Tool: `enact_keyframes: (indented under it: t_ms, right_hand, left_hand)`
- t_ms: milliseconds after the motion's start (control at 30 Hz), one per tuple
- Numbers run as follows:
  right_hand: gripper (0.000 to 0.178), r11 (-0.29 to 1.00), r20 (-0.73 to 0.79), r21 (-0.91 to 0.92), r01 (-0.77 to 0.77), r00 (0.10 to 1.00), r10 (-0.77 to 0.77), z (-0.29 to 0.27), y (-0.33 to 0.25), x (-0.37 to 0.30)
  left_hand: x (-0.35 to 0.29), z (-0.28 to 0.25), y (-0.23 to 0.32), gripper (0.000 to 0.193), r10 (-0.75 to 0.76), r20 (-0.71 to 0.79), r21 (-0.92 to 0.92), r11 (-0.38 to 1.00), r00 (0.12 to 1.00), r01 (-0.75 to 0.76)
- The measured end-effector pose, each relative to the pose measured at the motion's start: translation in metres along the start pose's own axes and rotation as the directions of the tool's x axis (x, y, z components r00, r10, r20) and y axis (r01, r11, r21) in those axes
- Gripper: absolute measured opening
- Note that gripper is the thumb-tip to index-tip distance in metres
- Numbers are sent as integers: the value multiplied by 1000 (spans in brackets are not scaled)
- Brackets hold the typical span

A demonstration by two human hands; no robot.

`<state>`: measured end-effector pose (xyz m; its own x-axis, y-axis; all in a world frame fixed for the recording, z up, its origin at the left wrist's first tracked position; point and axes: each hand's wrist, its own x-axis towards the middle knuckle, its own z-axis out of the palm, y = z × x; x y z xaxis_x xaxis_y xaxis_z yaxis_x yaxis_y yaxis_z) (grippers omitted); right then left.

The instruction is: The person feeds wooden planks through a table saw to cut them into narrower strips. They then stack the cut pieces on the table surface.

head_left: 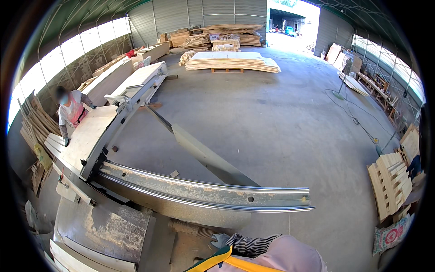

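At the lower edge, my right hand (220,240) wears a grey-blue glove, and a black-and-white striped sleeve covers the forearm. It is beside the end of a ribbed hose (192,228), below the long metal rail (204,192) of a sliding table saw. The fingers are small and partly turned from view; whether they grip anything does not show. My left hand is out of the picture. Left of my hand is the saw's grey metal table (108,229), dusted with sawdust. Pale boards (90,256) lie along its near edge.
At the far left, a gloved co-worker (74,109) leans over a wooden panel (93,131) on the saw. Stacked sheets (233,62) stand at the back. A wooden pallet (389,186) and a printed sack (392,235) are at right. A cable (355,120) trails over the floor.
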<state>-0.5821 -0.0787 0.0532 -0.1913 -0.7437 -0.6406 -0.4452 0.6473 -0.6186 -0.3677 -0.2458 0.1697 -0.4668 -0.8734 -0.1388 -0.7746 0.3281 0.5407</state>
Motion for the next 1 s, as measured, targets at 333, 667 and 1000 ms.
enact_keyframes:
  t_ms: [333, 667, 1000]
  right_hand:
    - [61, 999, -3, 32, 12, 1000, -12, 1, 3, 2]
    - [60, 999, 28, 50, -9, 1000, 8, 6, 3, 2]
    - [59, 998, 5, 63, 30, 1000, -31, 14, 8, -2]
  left_hand:
    - [-3, 2, -1, 43, -13, 19, -4, 1000, 1000, 13]
    - [-7, 2, -3, 41, -23, 29, -11, 1000, 999, 24]
    - [-11, 4, -6, 40, -34, 40, -13, 999, 999, 34]
